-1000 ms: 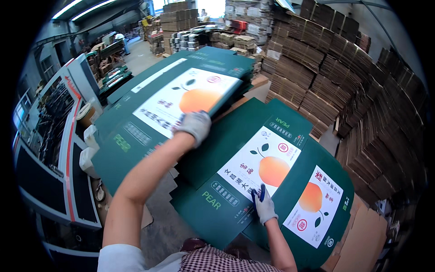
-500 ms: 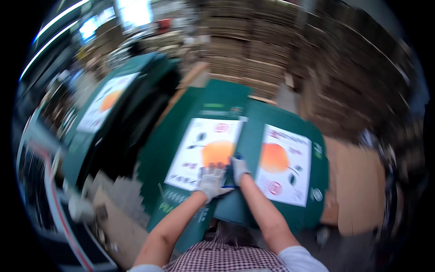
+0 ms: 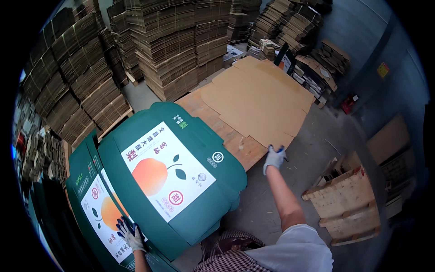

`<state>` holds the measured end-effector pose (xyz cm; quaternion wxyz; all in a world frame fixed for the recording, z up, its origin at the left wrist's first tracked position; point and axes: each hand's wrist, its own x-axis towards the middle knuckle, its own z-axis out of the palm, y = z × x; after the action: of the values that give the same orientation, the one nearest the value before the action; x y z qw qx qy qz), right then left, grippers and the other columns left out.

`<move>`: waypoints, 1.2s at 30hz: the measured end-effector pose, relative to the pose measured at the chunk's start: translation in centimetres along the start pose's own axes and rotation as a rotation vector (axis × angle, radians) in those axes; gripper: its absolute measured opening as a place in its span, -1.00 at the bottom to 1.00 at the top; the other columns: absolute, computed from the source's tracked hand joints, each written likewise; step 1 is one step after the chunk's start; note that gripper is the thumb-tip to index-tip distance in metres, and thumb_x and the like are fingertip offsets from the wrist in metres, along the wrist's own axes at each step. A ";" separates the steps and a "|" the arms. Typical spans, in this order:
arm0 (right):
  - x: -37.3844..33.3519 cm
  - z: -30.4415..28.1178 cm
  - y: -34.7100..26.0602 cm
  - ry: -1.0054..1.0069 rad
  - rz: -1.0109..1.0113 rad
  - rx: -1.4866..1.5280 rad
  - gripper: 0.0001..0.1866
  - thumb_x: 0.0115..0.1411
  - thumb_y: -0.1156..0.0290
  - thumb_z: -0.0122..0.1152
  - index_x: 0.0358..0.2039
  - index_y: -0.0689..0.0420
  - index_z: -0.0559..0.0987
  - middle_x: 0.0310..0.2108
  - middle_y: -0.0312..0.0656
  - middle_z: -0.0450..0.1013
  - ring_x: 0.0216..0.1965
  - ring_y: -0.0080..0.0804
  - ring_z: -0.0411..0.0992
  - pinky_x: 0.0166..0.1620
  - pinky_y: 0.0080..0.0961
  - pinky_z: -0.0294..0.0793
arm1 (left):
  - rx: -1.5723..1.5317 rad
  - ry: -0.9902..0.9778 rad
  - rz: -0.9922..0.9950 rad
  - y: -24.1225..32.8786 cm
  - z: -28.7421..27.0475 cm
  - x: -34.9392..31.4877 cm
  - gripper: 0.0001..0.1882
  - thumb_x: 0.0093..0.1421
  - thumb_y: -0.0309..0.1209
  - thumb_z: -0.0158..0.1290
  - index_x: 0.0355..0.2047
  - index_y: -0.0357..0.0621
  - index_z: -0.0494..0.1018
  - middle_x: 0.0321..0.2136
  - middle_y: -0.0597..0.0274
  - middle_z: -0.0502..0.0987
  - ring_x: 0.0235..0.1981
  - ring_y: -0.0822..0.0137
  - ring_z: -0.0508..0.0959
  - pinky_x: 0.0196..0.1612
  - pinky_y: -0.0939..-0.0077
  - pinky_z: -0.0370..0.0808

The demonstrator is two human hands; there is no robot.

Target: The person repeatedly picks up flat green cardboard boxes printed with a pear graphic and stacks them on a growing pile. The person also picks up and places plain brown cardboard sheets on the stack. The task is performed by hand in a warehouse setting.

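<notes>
A flattened green carton [image 3: 195, 131] with a white panel and a pear picture lies on the table in front of me. Another green carton piece [image 3: 88, 156], with a similar panel, sits at its left. My left hand [image 3: 131, 236], in a white glove with dark blue fingertips, rests on this left piece near the seam, fingers spread. Out to the right, my right hand [image 3: 274, 158], gloved the same way, reaches toward the near corner of a flat brown cardboard sheet [image 3: 258, 99]. Its fingers are apart, and nothing shows in them.
The wooden tabletop [image 3: 231, 138] shows between green carton and brown sheet. Tall bundled cardboard stacks [image 3: 167, 45] stand behind. A wooden pallet [image 3: 349, 204] leans at the right beside the grey floor [image 3: 290, 195]. A red object [image 3: 349, 104] stands near the wall.
My view has turned to the right. My right hand has left the green carton and stretched out toward the brown sheet. My left hand still lies on the printed green carton.
</notes>
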<state>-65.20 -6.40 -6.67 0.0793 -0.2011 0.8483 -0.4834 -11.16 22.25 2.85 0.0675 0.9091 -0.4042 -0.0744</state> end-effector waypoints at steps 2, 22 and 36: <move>4.0 1.0 3.1 0.085 0.198 -0.080 -0.43 -0.11 0.26 0.33 -0.10 0.22 0.37 -0.26 -0.02 0.43 -0.26 -0.18 0.41 -0.17 -0.38 0.38 | 0.018 -0.013 -0.011 -1.0 -0.6 0.0 -0.28 0.05 -0.18 -0.07 0.21 -0.04 -0.03 0.24 0.12 -0.09 0.27 0.06 -0.17 0.23 0.11 -0.32; 7.8 1.6 5.2 -0.416 0.886 0.649 -0.80 0.09 0.22 0.14 -0.41 0.08 0.44 -0.61 -0.25 0.38 -0.65 -0.41 0.35 -0.58 -0.57 0.38 | 0.004 -0.090 -0.017 -0.8 0.8 2.1 -0.28 0.06 -0.12 -0.11 0.21 -0.08 -0.02 0.24 0.04 -0.10 0.27 0.04 -0.18 0.22 0.08 -0.30; 3.1 -6.3 7.4 -0.391 0.690 0.994 -0.48 0.10 0.15 0.10 0.04 0.09 0.29 0.00 -0.16 0.30 -0.02 -0.22 0.30 0.01 -0.24 0.30 | 0.051 -0.082 -0.049 -0.7 -0.1 1.5 -0.28 0.09 -0.21 -0.08 0.22 -0.02 -0.09 0.24 0.07 -0.13 0.26 0.03 -0.18 0.24 0.13 -0.25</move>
<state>-72.03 0.65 -9.47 0.4678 0.0599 0.5085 -0.7204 -9.65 21.55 2.70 0.0260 0.9164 -0.3861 -0.1028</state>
